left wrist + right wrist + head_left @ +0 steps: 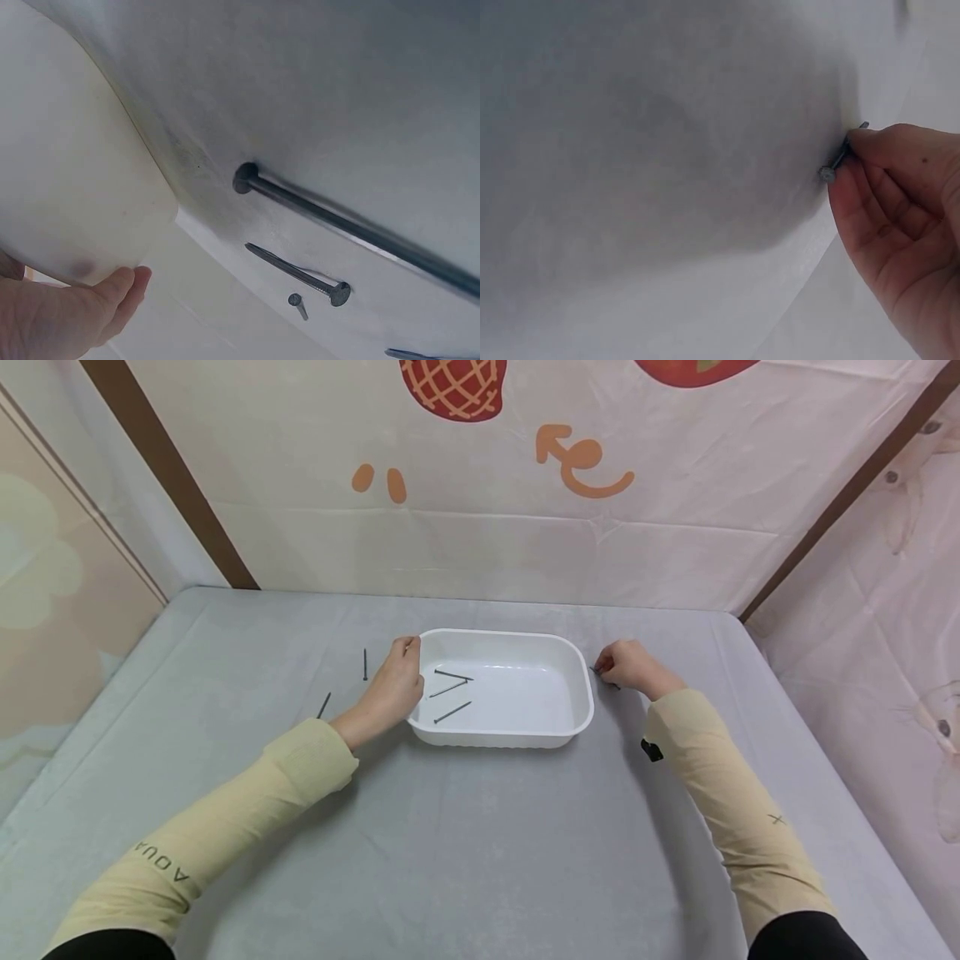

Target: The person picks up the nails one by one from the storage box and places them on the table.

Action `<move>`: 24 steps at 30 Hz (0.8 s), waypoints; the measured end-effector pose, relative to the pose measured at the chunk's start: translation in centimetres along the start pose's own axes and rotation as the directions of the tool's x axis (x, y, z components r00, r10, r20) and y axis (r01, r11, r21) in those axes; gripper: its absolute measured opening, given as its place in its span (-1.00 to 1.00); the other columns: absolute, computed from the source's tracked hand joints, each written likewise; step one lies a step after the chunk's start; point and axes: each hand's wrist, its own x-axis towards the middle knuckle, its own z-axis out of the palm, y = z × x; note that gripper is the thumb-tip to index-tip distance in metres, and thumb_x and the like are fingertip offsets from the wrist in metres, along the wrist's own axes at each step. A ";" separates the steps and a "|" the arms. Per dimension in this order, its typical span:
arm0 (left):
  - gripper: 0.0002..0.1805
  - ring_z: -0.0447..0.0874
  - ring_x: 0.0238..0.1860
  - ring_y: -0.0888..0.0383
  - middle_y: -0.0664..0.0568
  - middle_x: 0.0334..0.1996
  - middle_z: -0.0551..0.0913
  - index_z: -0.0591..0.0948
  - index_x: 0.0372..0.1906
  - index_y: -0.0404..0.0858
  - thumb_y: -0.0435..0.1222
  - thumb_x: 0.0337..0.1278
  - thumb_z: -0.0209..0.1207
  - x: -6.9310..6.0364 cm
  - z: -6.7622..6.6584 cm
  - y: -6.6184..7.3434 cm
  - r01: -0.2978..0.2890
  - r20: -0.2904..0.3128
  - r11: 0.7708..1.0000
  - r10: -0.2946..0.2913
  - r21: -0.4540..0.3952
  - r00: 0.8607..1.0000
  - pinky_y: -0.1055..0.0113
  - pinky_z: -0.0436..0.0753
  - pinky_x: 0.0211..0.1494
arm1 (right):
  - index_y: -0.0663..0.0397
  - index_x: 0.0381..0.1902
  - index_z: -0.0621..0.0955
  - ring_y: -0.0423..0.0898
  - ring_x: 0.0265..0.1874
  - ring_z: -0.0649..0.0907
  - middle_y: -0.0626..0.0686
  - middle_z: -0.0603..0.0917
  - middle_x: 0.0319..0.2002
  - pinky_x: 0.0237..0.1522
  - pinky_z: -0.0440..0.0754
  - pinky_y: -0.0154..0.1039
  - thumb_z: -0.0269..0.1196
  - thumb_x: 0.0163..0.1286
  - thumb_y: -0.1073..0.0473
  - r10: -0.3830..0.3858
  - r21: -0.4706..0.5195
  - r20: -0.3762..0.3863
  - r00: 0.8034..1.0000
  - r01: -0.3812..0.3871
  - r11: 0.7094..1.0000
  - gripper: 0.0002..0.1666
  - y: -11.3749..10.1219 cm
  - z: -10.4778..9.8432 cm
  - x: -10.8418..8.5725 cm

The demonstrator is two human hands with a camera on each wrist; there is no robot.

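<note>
A white plastic tray [495,739] stands on the grey-covered table, with 3 nails [452,712] lying in its left half. My left hand [393,683] grips the tray's left rim; in the left wrist view its fingers [124,292] curl over the edge. Just beyond the tray's right side, my right hand [633,667] pinches a dark nail [841,157] between thumb and fingers, low over the table. Part of that nail is hidden by the fingers.
Left of the tray, one nail [365,665] lies near the hand and another nail [324,705] by the left cuff. The left wrist view shows several nails close up, including a long one [360,232]. A printed cloth wall [480,552] rises behind the table.
</note>
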 end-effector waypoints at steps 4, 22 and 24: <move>-0.44 0.18 0.27 -0.21 -0.42 0.26 0.09 0.04 0.27 -0.64 -0.56 0.14 -0.18 0.0 0.1 -0.1 -0.003 -0.008 1.000 0.003 0.004 1.000 0.13 0.28 0.27 | 0.37 -0.30 0.63 -0.01 -0.39 0.60 0.17 0.67 -0.40 -0.30 0.56 -0.20 0.18 0.07 0.42 -0.001 -0.007 -0.005 1.000 0.001 1.000 -0.80 0.1 0.1 0.2; -0.43 0.18 0.27 -0.20 -0.41 0.27 0.08 0.03 0.28 -0.63 -0.56 0.14 -0.20 0.0 0.1 -0.1 0.008 0.002 1.000 -0.008 -0.010 1.000 0.13 0.29 0.26 | 0.41 -0.21 0.59 0.13 -0.22 0.59 0.29 0.63 -0.24 -0.17 0.55 -0.05 0.09 0.19 0.35 -0.056 -0.059 0.026 0.998 0.058 0.997 -0.74 -1.7 -2.2 -0.2; -0.43 0.17 0.27 -0.20 -0.41 0.27 0.08 0.03 0.28 -0.63 -0.56 0.14 -0.20 0.0 0.1 -0.1 0.008 0.006 1.000 -0.008 -0.011 1.000 0.13 0.29 0.27 | 0.41 -0.20 0.59 0.13 -0.22 0.58 0.28 0.63 -0.24 -0.16 0.55 -0.05 0.08 0.20 0.35 -0.068 -0.069 0.024 0.997 0.070 0.995 -0.74 -2.0 -2.5 -0.3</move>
